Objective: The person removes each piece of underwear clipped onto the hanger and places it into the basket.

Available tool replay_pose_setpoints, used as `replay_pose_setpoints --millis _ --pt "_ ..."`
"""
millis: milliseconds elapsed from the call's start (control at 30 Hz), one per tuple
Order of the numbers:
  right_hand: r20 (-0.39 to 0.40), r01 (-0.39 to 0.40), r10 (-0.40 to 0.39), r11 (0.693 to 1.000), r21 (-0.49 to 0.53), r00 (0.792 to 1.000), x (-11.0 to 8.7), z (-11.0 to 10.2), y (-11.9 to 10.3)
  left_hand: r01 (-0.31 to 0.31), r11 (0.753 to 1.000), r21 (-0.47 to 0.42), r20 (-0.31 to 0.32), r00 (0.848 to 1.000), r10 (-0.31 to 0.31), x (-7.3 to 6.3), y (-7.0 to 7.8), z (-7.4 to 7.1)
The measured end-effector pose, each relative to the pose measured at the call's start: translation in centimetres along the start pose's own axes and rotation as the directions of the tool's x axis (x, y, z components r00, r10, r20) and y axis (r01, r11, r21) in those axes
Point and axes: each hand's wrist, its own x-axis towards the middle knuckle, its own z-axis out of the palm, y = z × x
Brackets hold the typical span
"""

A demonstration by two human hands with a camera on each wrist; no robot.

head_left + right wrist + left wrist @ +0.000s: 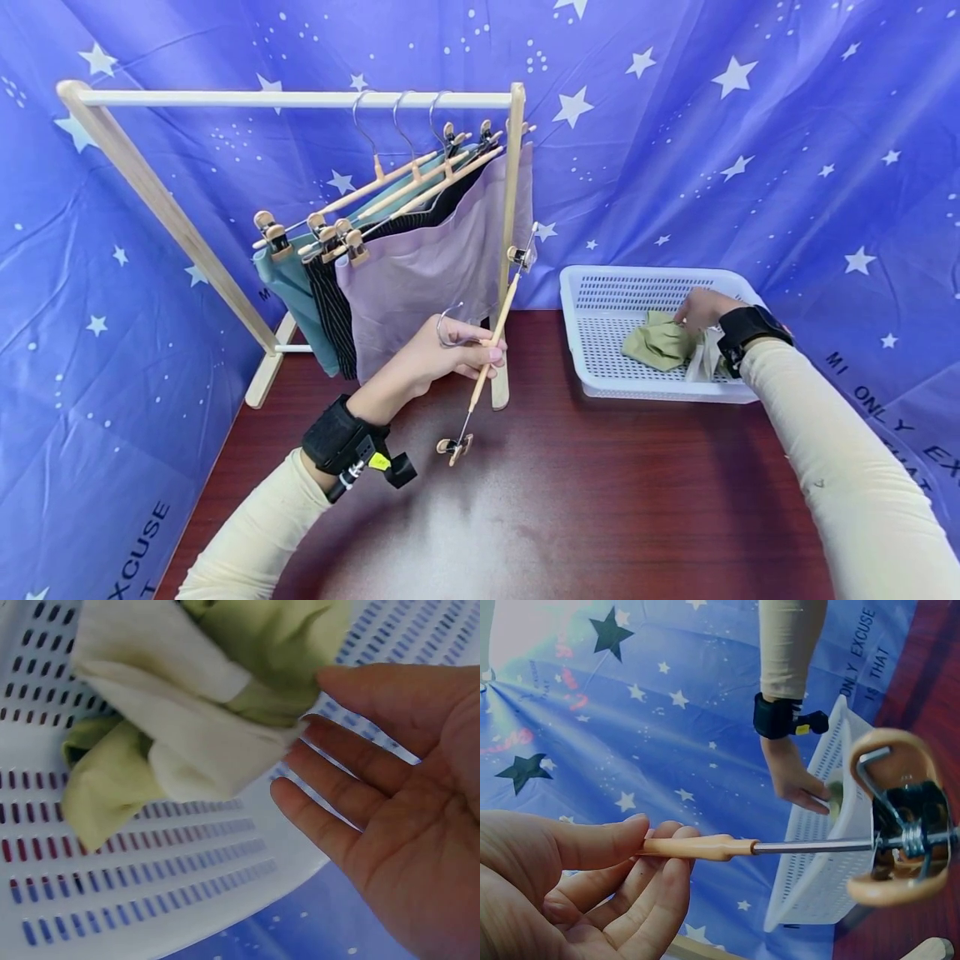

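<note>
My left hand [457, 350] holds a wooden clip hanger [501, 318] by its bar, thumb against fingers. Metal clips with wooden grips sit at both ends, and the near clip [904, 825] looks large in the left wrist view. The hanger's metal hook [442, 327] rises beside the fingers. Inside the white basket [600, 388], my right hand [705, 308] pinches a crumpled green cloth garment [660, 343] between thumb and fingers. A white part [202, 727] of the bundle shows against the green; whether it is a separate piece I cannot tell. Some fingertips are hidden behind the fabric.
A wooden rack [292, 98] stands at the left. On it hang a teal garment [292, 292], a black striped garment [330, 312] and a lilac garment [420, 275], each clipped to a hanger. The dark red table [585, 492] meets a blue starred curtain [660, 167].
</note>
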Motion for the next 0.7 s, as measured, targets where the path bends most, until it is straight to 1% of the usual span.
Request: replay_pose_setpoints --millis 67,267,333,400,467,533,633,700 --pt "-0.033 0.034 -0.034 0.999 0.002 0.999 0.0 -0.2 -0.5 -0.014 1.0 -0.005 -0.004 1.0 0.014 -0.1 0.3 0.0" --pt "-0.09 0.121 -0.117 0.992 0.04 0.989 -0.2 -1.5 -3.1 -0.067 0.998 0.008 -0.005 0.998 0.067 -0.4 1.3 0.0" --pt "-0.121 0.133 -0.127 0.99 0.046 0.984 -0.4 -2.3 -4.3 -0.084 0.996 0.02 -0.003 0.996 0.084 -0.5 1.7 -0.1" --pt "-0.169 0.135 -0.124 0.989 0.056 0.978 -0.5 -3.1 -5.5 -0.096 0.995 0.027 -0.007 0.995 0.097 -0.6 2.1 -0.1" --pt "-0.233 0.141 -0.118 0.986 0.086 0.965 -0.7 -3.9 -7.0 -0.11 0.993 0.033 -0.011 0.994 0.11 -0.6 2.5 -0.2" --pt "-0.297 0.163 -0.124 0.98 0.11 0.947 -0.8 -4.5 -8.4 -0.119 0.992 0.035 -0.019 0.993 0.12 -0.7 2.8 -0.3" --pt "-0.386 0.227 -0.157 0.963 0.143 0.909 -1.0 -5.0 -10.9 -0.123 0.992 0.009 -0.035 0.992 0.123 -0.9 3.4 -0.3" --pt "-0.437 0.276 -0.178 0.946 0.171 0.882 -1.1 -5.1 -12.7 -0.13 0.991 -0.003 -0.043 0.991 0.13 -1.0 3.8 -0.4"
